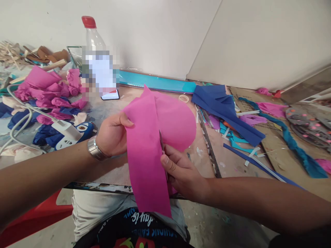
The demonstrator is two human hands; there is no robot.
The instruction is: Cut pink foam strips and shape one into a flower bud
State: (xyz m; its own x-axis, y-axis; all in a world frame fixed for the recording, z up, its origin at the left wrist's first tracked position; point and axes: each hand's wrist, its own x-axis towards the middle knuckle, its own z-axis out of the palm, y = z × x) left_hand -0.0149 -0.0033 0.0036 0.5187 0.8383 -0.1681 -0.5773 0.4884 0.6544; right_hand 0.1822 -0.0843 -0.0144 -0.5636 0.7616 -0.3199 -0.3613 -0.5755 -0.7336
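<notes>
Pink fabric (144, 165) hangs in front of me, its lower end draping past the table's front edge. Its upper part spreads to the right in a rounded shape. My left hand (113, 132), with a metal watch at the wrist, pinches the fabric's left side between thumb and fingers. In my right hand (182, 168) is a pair of scissors (161, 141), blades pointing up along the strip's right edge. The fingers cover most of the scissor handles, and the fabric hides part of the blades.
Pink and navy fabric bundles (49, 86) lie left beside a power strip (74, 134) with a white charger and cable. A red-capped bottle (89, 22) and phone (111, 94) stand behind. Blue cloth (219, 100) and scraps lie right. A wall (155, 34) closes the back.
</notes>
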